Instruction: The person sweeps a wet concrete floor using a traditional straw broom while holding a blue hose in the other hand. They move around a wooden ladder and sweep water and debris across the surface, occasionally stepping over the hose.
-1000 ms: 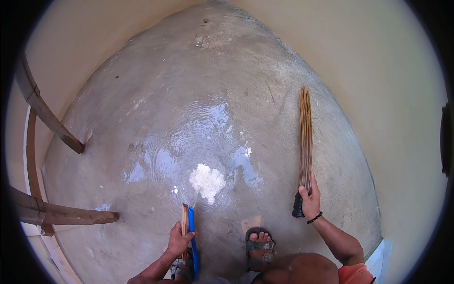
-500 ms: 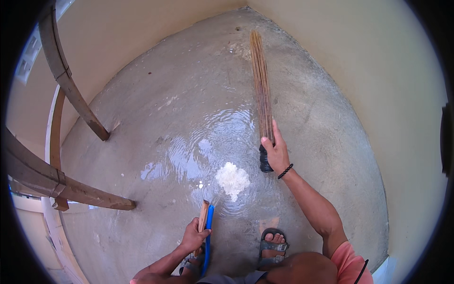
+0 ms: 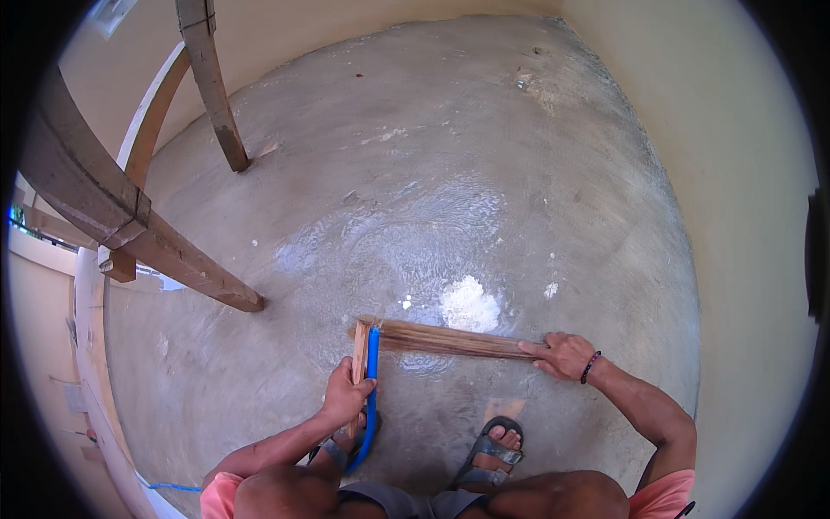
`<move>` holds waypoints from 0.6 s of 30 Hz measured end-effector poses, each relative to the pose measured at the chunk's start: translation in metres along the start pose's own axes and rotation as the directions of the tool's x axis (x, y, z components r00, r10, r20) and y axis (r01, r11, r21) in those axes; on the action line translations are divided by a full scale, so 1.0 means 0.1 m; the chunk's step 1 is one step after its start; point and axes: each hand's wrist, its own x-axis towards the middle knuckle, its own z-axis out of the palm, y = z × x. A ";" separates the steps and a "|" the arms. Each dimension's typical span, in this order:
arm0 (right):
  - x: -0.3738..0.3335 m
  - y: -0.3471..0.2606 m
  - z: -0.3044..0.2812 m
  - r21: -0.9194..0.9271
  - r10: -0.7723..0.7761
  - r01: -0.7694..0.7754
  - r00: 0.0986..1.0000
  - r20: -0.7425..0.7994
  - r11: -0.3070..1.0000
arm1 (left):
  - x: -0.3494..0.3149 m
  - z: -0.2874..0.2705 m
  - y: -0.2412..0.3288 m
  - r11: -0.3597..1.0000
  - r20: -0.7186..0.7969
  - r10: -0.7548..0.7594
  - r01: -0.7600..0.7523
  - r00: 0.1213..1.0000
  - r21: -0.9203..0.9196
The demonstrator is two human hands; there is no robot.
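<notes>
- Holding the hose [image 3: 373, 353] and wood strip [image 3: 359, 355] together: left hand [image 3: 348, 394], fingers wrapped round both.
- Right hand [image 3: 566, 355]: fingers closed on one end of the broom [image 3: 441, 339].
- Broom lies crosswise between the hands, overlapping the near edge of the white clump [image 3: 469, 304] from where I stand. Can't tell if it's pressed on the floor [image 3: 432, 229].
- Bristle tips are right by the hose mouth; can't tell if touching. Could snag there if the broom is swung left, knocking the hose off aim.
- Clump could smear if bristles drag through it or water hits it.
- Wet floor ahead of the sandal [image 3: 491, 446]: slip risk if weight shifts forward.
</notes>
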 end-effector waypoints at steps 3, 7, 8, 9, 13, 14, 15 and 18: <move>0.18 0.77 -0.37 -0.001 0.246 -0.251 0.950 -0.193 0.968 | -0.03 0.04 0.04 0.996 0.016 0.003 -0.005 1.000 0.088; 0.47 1.27 -0.92 0.137 0.512 -0.513 0.722 -0.465 0.848 | 0.02 0.05 -0.14 0.996 -0.044 0.082 -0.081 0.996 0.025; 0.59 1.22 -0.94 0.287 0.536 -0.455 0.675 -0.506 0.843 | 0.02 0.03 -0.18 0.994 -0.065 0.083 -0.078 0.994 0.071; 0.66 1.13 -0.89 0.429 0.570 -0.381 0.626 -0.532 0.819 | 0.01 0.01 -0.21 0.990 -0.083 0.083 -0.073 0.993 0.118; 0.93 0.32 -0.87 0.534 0.473 -0.169 0.722 -0.505 0.828 | -0.04 -0.11 -0.29 0.998 -0.147 0.048 -0.043 0.988 0.042; 1.03 0.09 -0.77 0.530 0.397 -0.090 0.770 -0.500 0.843 | -0.04 -0.13 -0.33 0.999 -0.152 0.039 -0.040 0.988 0.003; 1.15 -0.15 -0.68 0.530 0.321 -0.012 0.807 -0.496 0.848 | -0.07 -0.16 -0.28 0.999 -0.141 0.004 -0.010 0.990 -0.042; 1.52 -1.03 -0.62 0.662 0.174 -0.002 0.965 -0.194 0.749 | -0.15 -0.24 -0.13 0.989 -0.087 -0.061 0.048 0.994 -0.139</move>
